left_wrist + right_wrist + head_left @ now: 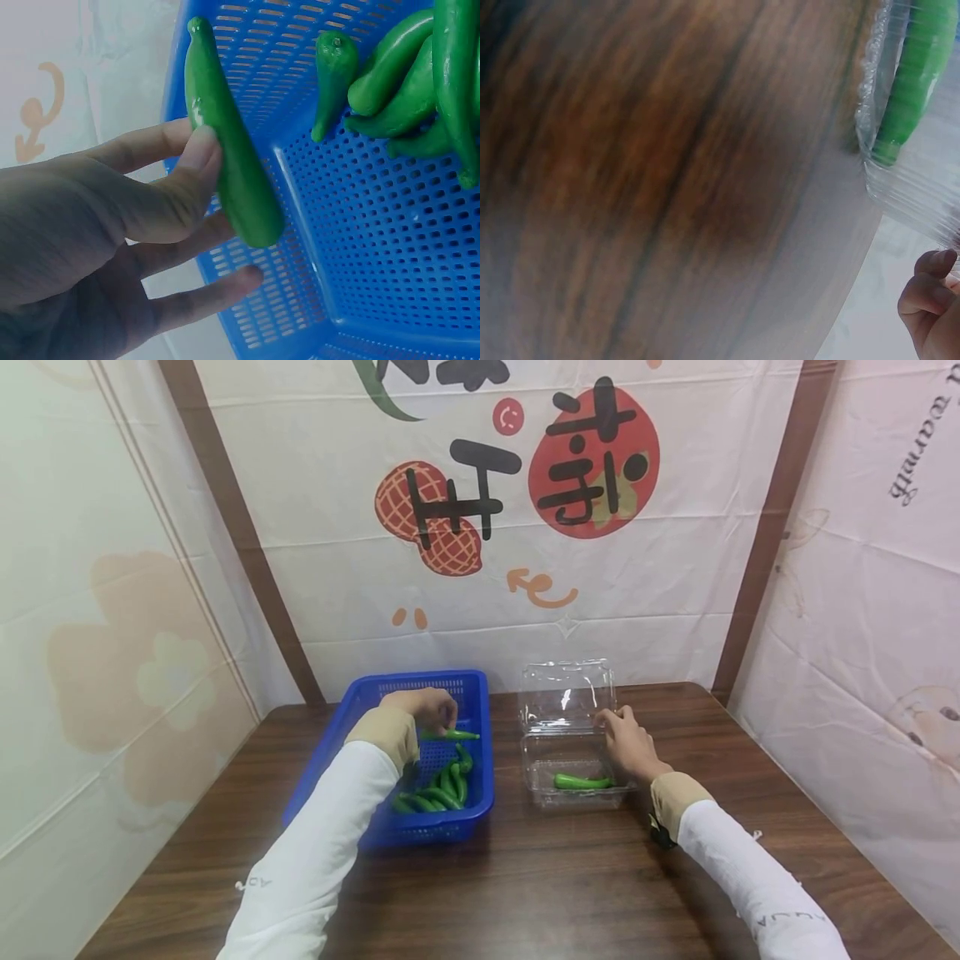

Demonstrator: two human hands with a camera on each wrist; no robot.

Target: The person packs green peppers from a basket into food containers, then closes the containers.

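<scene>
Left wrist view: you have one green pepper (234, 150) pinched between the thumb and forefinger of your left hand (105, 217); the grip is closed on its middle, the lower fingers extended loosely. The narrow end points up in this view, the thick end down. In the head view the pepper lies roughly level, within the outline of the blue basket (487, 768), apart from the rest.

Beneath it, several more green peppers (450, 783) are heaped toward the near right corner of the perforated basket floor.

To the right, well apart from the basket, is a clear container (538, 787), lid (566, 693) raised on the far side. A single pepper (583, 782) lies inside, near the front wall.

Your right hand (632, 747) is at the container's right edge, fingers bent; you cannot tell from these views whether they pinch the plastic or merely touch it.

Basket and container sit on a brown wood-grain table (570, 885); behind hangs a white printed cloth (315, 485).
</scene>
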